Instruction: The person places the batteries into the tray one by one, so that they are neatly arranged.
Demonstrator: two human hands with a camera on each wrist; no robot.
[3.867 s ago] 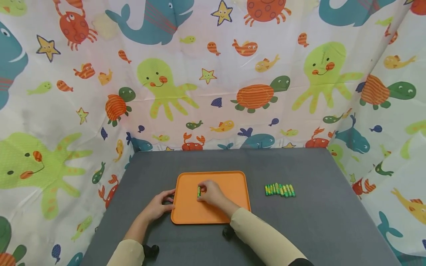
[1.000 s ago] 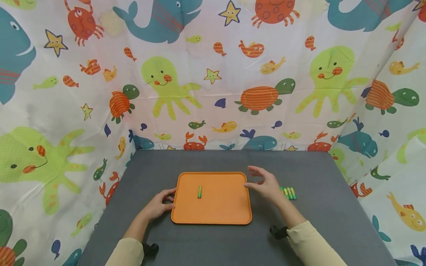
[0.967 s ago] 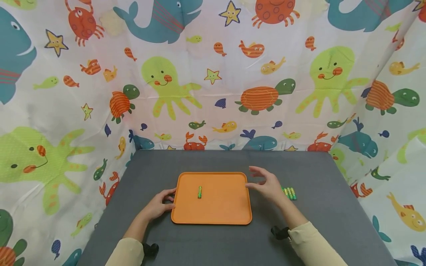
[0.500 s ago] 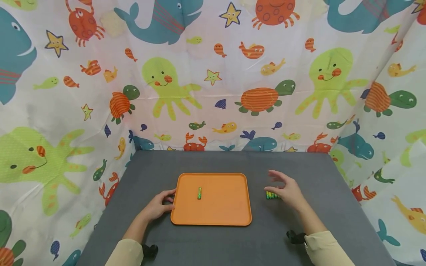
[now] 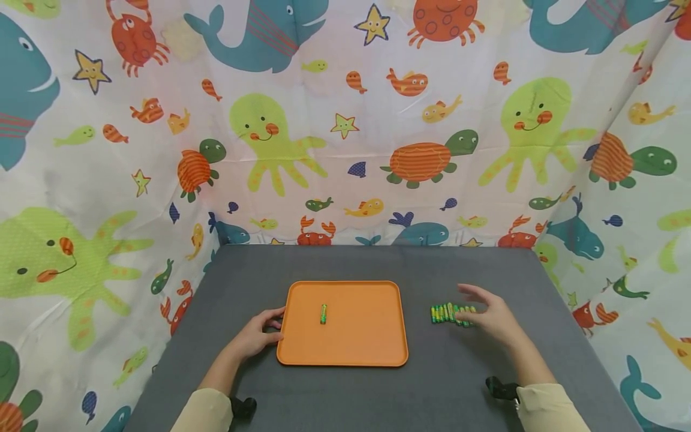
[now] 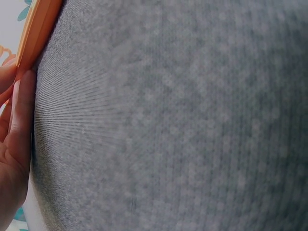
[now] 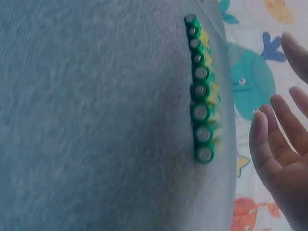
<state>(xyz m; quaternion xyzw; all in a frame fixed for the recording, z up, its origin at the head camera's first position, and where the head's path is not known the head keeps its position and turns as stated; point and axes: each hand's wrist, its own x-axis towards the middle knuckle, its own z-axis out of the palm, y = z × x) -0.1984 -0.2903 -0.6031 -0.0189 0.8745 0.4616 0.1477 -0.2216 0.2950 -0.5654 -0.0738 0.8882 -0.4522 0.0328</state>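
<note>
In the head view an orange tray (image 5: 342, 354) lies on the grey table. My left hand (image 5: 255, 333) holds the tray's left edge, its thumb and fingers on the rim; the left wrist view shows those fingers (image 6: 21, 110) against the orange rim. One green-and-yellow battery (image 5: 323, 314) lies on the tray, left of its middle. Right of the tray, a row of several like batteries (image 5: 447, 312) lies side by side. My right hand (image 5: 493, 316) hovers over the row's right end, thumb and fingers apart, nothing between them. It partly hides that end; the right wrist view shows the batteries' flat ends (image 7: 202, 113).
A white cloth (image 5: 345, 180) printed with sea animals hangs behind the table and along its sides. Each wrist carries a black strap-on camera, the left one (image 5: 244, 408) and the right one (image 5: 502, 389) both close over the table (image 5: 345, 399).
Earlier my right hand held the battery on the tray; it has let go and moved right, past the tray's edge, to the battery row's right end. My left hand has stayed put.
</note>
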